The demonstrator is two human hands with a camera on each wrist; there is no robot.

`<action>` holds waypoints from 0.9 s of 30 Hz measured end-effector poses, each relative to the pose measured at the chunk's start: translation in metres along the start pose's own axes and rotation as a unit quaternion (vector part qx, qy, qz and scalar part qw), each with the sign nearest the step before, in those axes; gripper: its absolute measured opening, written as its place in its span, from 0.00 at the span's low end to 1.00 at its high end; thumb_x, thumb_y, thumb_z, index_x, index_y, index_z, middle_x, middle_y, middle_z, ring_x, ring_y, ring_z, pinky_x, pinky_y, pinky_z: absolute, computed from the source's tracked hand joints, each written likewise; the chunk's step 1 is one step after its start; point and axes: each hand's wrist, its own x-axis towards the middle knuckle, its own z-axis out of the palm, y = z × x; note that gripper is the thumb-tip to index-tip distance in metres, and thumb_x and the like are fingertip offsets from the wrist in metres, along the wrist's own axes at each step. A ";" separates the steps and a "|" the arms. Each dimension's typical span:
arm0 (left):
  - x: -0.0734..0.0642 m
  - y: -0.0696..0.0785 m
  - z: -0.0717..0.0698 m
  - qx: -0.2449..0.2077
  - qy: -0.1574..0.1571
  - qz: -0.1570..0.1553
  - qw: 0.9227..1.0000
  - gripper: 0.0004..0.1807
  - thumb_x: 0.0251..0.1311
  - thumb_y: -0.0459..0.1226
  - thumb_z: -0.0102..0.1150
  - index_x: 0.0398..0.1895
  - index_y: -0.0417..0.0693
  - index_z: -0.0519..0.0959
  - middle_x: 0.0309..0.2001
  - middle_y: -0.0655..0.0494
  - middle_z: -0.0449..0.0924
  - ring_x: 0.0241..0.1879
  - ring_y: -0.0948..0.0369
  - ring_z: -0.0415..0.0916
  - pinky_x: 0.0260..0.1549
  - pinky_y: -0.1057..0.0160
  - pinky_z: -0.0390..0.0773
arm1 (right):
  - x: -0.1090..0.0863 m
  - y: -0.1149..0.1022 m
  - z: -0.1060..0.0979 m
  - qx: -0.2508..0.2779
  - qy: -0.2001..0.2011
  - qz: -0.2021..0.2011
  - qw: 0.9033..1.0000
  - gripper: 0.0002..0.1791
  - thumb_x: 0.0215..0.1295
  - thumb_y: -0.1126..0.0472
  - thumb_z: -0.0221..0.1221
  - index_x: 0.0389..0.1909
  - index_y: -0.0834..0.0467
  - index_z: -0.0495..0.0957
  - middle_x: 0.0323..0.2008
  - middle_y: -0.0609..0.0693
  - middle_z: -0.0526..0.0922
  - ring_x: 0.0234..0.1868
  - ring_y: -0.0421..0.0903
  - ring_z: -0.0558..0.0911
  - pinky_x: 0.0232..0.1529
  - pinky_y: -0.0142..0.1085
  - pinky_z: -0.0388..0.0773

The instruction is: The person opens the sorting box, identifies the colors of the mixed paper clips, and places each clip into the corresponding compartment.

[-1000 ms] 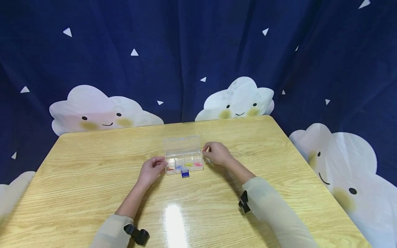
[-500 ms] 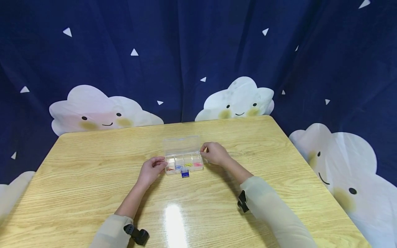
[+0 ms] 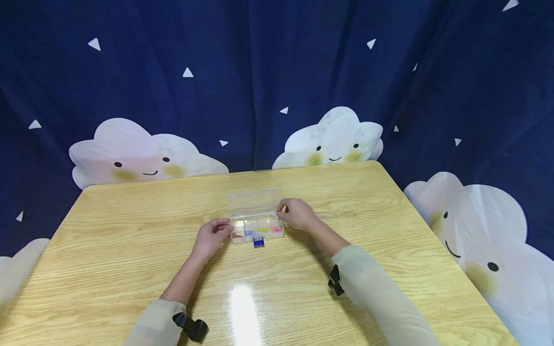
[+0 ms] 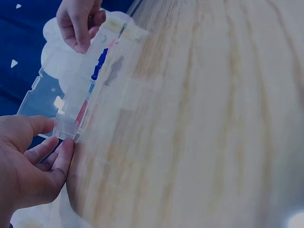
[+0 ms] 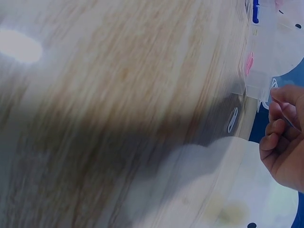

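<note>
A clear plastic compartment box [image 3: 257, 236] stands on the table with its lid [image 3: 253, 202] raised at the back. Separate compartments hold small red, blue, yellow and pink [image 3: 275, 229] paper clips. At the box's left end, my left hand [image 3: 210, 239] grips the edge between thumb and fingers, also seen in the left wrist view. Over the right rear corner, my right hand [image 3: 298, 214] pinches a white paper clip [image 5: 273, 84] between thumb and forefinger. Another white paper clip [image 5: 232, 119] lies on the table just right of the box.
The box's blue latch [image 3: 258, 241] hangs down at its front. The wooden table [image 3: 143, 240] reaches back to a dark blue curtain [image 3: 207, 96] with printed clouds. Dark wrist cameras [image 3: 191, 327] are strapped at both sleeves.
My right hand has shifted slightly left, from beside the box to over its right rear corner. The left hand and the box have stayed in place.
</note>
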 end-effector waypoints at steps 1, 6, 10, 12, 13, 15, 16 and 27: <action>0.000 0.000 0.000 0.001 0.000 0.001 1.000 0.19 0.57 0.37 0.54 0.51 0.38 0.71 0.43 0.43 0.75 0.36 0.59 0.75 0.32 0.68 0.78 | 0.000 0.000 0.000 0.000 0.000 0.000 1.000 0.05 0.56 0.57 0.54 0.28 0.51 0.77 0.18 0.43 0.74 0.18 0.38 0.69 0.19 0.29 0.64; 0.000 0.000 0.000 0.004 0.002 0.003 1.000 0.19 0.57 0.37 0.54 0.51 0.38 0.71 0.43 0.43 0.75 0.36 0.60 0.75 0.32 0.68 0.78 | 0.002 -0.001 0.003 -0.004 -0.002 0.001 1.000 0.04 0.56 0.57 0.54 0.28 0.51 0.77 0.18 0.43 0.74 0.19 0.38 0.70 0.19 0.29 0.64; 0.000 0.000 0.000 0.008 0.003 0.002 1.000 0.19 0.57 0.37 0.54 0.51 0.39 0.71 0.43 0.43 0.75 0.35 0.60 0.75 0.33 0.67 0.78 | 0.002 -0.001 0.004 -0.006 -0.003 0.003 1.000 0.04 0.56 0.57 0.54 0.28 0.51 0.77 0.18 0.43 0.74 0.19 0.39 0.70 0.20 0.29 0.64; 0.000 0.000 0.000 0.009 0.003 -0.001 1.000 0.19 0.57 0.38 0.54 0.51 0.40 0.71 0.43 0.44 0.75 0.34 0.60 0.75 0.33 0.67 0.78 | 0.003 0.000 0.004 -0.008 -0.004 0.004 1.000 0.04 0.56 0.57 0.54 0.28 0.50 0.77 0.19 0.43 0.74 0.20 0.38 0.70 0.20 0.29 0.64; -0.001 0.000 0.000 0.009 0.004 -0.001 1.000 0.19 0.57 0.38 0.54 0.51 0.40 0.71 0.43 0.44 0.75 0.34 0.60 0.75 0.33 0.67 0.78 | 0.003 0.000 0.004 -0.009 -0.005 0.003 1.000 0.04 0.56 0.57 0.54 0.28 0.51 0.77 0.19 0.43 0.74 0.20 0.38 0.70 0.20 0.29 0.64; -0.001 0.000 0.000 0.008 0.004 -0.002 1.000 0.20 0.57 0.38 0.55 0.51 0.40 0.71 0.43 0.44 0.75 0.34 0.60 0.75 0.32 0.67 0.77 | 0.003 0.000 0.004 -0.008 -0.004 0.002 1.000 0.04 0.56 0.57 0.54 0.28 0.51 0.77 0.19 0.43 0.74 0.20 0.38 0.70 0.20 0.29 0.65; -0.001 0.000 0.000 0.008 0.004 -0.002 1.000 0.20 0.57 0.39 0.55 0.51 0.40 0.71 0.43 0.44 0.75 0.34 0.60 0.75 0.32 0.67 0.77 | 0.003 0.000 0.005 -0.009 -0.002 0.001 1.000 0.04 0.55 0.57 0.54 0.27 0.50 0.77 0.19 0.43 0.74 0.20 0.38 0.70 0.20 0.29 0.64; 0.000 0.000 -0.001 0.003 0.004 -0.006 1.000 0.20 0.56 0.38 0.55 0.52 0.40 0.71 0.43 0.44 0.75 0.33 0.62 0.75 0.32 0.68 0.77 | 0.002 -0.002 0.005 -0.002 -0.002 0.001 1.000 0.04 0.55 0.58 0.55 0.28 0.51 0.77 0.19 0.43 0.75 0.20 0.38 0.70 0.21 0.28 0.65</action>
